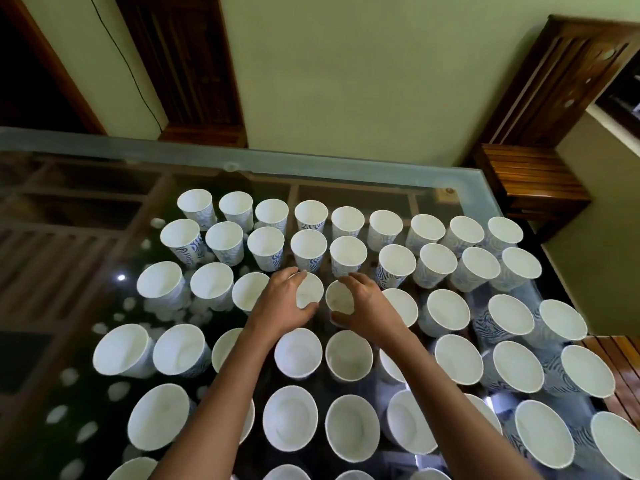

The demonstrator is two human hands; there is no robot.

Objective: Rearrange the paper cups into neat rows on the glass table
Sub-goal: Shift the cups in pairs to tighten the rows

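Across the dark glass table, white paper cups with blue wavy print are standing upright in rows, mouths open. Midway up the grid, the left hand is curling around the rim of one white paper cup, fingers on its far edge and thumb on the near edge, seemingly gripping it. Just beside it, the right hand is cupping a neighbouring white cup the same way. Both cups are sitting in the third row. Such cups are probably very light, thin-walled and easily crushed or tipped, so a gentle pinch at the stiffer rolled rim looks wisest, sliding rather than squeezing.
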